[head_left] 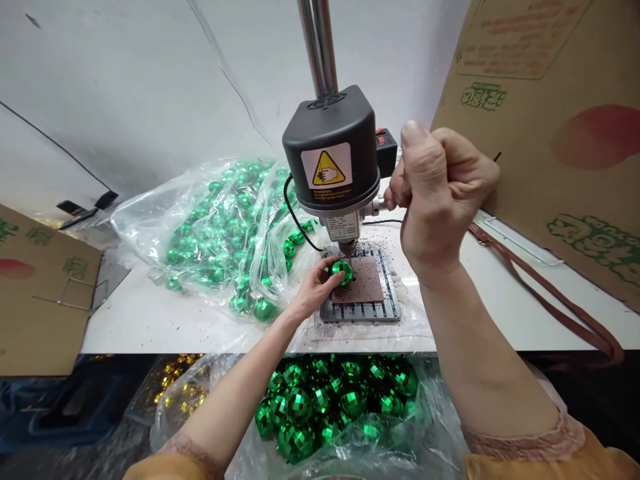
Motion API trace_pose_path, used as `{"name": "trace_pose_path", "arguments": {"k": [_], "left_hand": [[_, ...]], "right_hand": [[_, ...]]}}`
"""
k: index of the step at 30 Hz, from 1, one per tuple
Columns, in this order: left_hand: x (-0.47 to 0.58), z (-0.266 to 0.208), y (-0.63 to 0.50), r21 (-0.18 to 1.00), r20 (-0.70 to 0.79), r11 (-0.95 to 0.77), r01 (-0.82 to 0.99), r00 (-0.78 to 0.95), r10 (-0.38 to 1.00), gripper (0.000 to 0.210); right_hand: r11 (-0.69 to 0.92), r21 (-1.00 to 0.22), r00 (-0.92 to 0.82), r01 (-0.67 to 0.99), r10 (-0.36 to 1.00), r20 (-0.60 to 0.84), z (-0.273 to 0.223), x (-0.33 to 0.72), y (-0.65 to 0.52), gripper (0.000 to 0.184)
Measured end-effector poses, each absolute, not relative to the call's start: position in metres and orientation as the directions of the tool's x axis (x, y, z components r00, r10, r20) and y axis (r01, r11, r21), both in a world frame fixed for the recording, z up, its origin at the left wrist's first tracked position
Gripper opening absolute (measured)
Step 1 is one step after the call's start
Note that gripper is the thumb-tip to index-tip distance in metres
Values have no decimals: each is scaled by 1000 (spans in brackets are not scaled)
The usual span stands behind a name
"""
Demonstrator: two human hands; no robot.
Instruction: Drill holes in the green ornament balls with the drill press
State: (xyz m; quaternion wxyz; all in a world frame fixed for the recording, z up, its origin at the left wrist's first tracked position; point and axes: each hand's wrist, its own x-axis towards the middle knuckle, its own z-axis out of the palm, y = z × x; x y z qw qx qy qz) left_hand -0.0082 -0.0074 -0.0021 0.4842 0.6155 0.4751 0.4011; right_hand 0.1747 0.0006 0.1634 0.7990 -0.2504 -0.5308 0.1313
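My left hand pinches a shiny green faceted ball, like a small disco ball. It holds the ball on a brown board lying on the slotted metal base plate. Right above the ball is the chuck of a small black bench drill press; whether the bit touches the ball I cannot tell. To the right of the drill head my right hand is closed in a fist around the feed lever, with only the lever's metal hub showing. Dark chips are scattered over the board and base.
A clear plastic bag of green balls lies left of the drill. Below the table edge, another open bag holds more green balls. Cardboard boxes stand at both sides. A brown strap lies on the right.
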Motion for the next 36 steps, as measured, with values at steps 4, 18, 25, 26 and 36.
{"name": "trace_pose_path", "arguments": {"k": [4, 18, 25, 26, 36], "left_hand": [[-5, -1, -7, 949, 21, -94, 302, 234, 972, 52], [22, -10, -14, 828, 280, -249, 502, 13, 960, 38], [27, -20, -18, 722, 374, -337, 604, 68, 925, 45], [27, -21, -17, 719, 374, -340, 606, 74, 924, 46], [24, -22, -17, 736, 353, -339, 586, 96, 931, 49]], "right_hand": [[850, -526, 392, -14, 488, 780, 164, 175, -2, 51], [828, -560, 421, -35, 520, 743, 167, 173, -3, 54], [829, -560, 406, -6, 514, 756, 168, 174, -3, 51], [831, -557, 403, 0, 509, 760, 166, 175, -3, 49], [912, -409, 482, 9, 354, 801, 135, 169, -9, 51]]}}
